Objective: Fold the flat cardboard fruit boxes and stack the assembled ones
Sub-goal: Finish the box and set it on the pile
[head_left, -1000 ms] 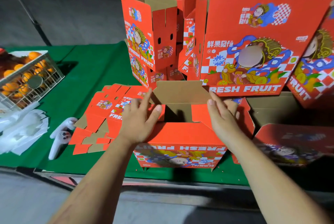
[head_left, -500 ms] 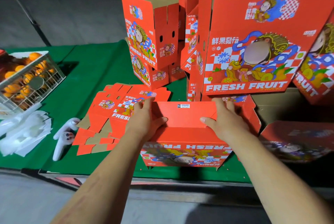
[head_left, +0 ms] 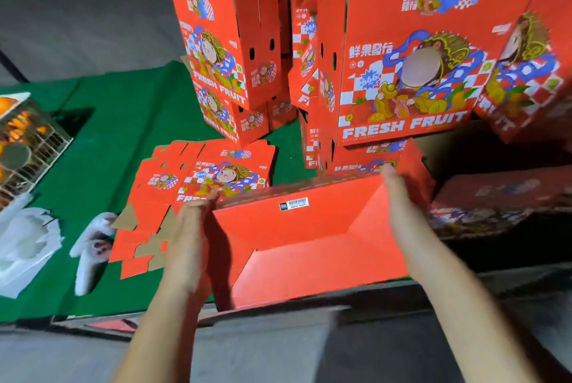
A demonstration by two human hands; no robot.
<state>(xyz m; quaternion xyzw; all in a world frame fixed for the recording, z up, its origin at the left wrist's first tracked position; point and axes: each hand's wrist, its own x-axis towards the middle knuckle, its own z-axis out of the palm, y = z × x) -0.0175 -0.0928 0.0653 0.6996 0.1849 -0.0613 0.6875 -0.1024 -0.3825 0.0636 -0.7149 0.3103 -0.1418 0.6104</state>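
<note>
Both hands grasp a red cardboard box (head_left: 309,246) by its ends at the near edge of the green worktop (head_left: 102,122): left hand (head_left: 190,237) flat against one side, right hand (head_left: 399,197) gripping the other. Flat boxes (head_left: 198,178) lie just left; assembled boxes (head_left: 226,51) are stacked behind.

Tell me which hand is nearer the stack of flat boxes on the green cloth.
Left. The left hand sits beside the stack of flat boxes, holding the red box; the right hand holds its far end.
</note>
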